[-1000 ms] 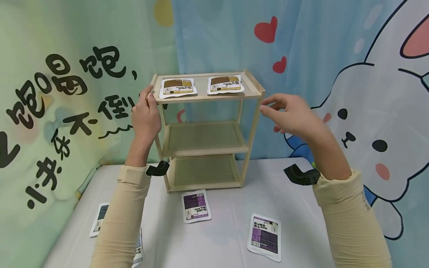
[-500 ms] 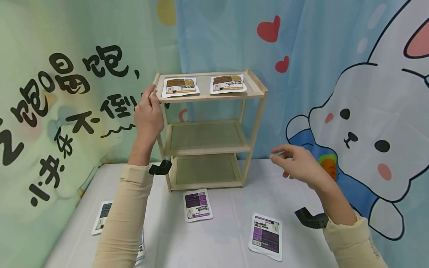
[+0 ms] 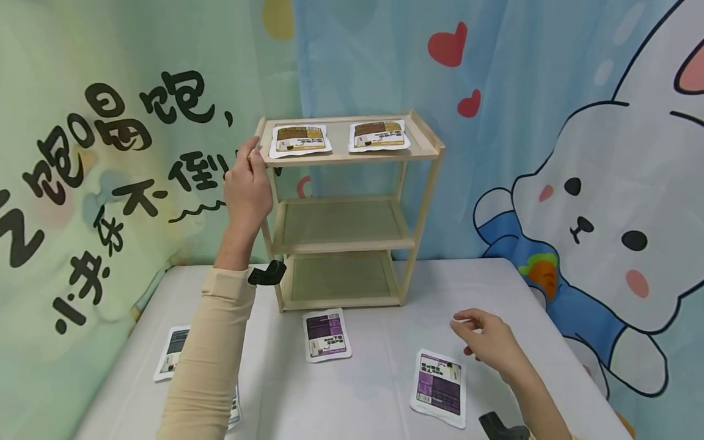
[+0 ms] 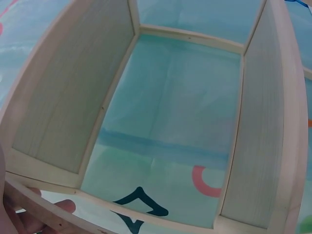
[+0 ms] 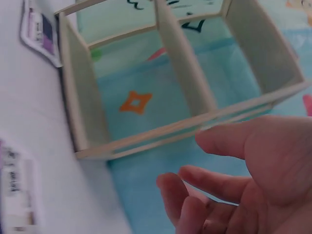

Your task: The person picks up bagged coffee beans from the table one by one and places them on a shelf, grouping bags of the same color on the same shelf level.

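A three-tier light wooden shelf (image 3: 343, 225) stands at the back of the table. My left hand (image 3: 247, 183) grips the left end of its top tier; in the left wrist view fingers (image 4: 63, 206) show behind the wooden rail. On that tier two brown-and-white packets (image 3: 300, 140) lie side by side. My right hand (image 3: 486, 339) hangs above the table with loosely bent fingers and nothing in them. The purple packet (image 3: 440, 389) nearest to it lies flat, just to its left. Another purple packet (image 3: 327, 335) rests before the shelf's foot.
Left of my left forearm lies a packet with a dark label (image 3: 173, 351), partly covered by the sleeve. A further packet (image 3: 235, 409) peeks out on the sleeve's right side. White cloth (image 3: 374, 403) covers the table, and printed curtains (image 3: 363, 67) hang behind it.
My right hand has come down and away from the shelf's upper right corner, toward the front right of the table. The left hand keeps its hold on the shelf.
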A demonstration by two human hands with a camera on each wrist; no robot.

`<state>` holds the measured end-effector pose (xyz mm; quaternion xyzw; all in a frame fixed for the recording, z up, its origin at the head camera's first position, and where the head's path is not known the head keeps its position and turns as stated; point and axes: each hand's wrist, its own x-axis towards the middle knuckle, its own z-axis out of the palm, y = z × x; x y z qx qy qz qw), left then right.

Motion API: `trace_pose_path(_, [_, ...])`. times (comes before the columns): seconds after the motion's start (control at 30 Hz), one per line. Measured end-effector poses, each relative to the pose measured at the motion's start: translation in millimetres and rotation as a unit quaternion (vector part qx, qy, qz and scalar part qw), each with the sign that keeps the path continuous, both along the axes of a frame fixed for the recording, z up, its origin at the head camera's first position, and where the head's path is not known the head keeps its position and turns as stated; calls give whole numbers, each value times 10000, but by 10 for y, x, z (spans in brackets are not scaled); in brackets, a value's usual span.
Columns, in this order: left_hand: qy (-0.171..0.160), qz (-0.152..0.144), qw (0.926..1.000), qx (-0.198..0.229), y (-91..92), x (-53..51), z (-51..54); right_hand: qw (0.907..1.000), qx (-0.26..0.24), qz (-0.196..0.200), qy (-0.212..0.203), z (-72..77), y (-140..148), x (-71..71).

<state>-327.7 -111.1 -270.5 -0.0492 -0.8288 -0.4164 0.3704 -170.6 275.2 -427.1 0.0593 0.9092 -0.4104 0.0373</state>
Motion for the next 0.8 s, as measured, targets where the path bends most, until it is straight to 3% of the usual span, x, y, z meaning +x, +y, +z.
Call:
trace_pose_path(0.23, [-49, 125, 9999, 32, -63, -20, -16, 9973, -73, -642, -354, -399, -20, 62])
trace_pose_path(0.43, [-57, -18, 9999, -86, 21, -73, -7, 9903, 322, -1259, -494, -615, 66, 189])
trace_pose_path(0.63, [73, 99, 9999, 13, -16, -51, -17, 9847, 669, -1438, -715, -748, 39, 260])
trace_pose_path(0.8, [20, 38, 10000, -9, -32, -34, -9, 9830, 854, -1280, -1004, -817, -34, 360])
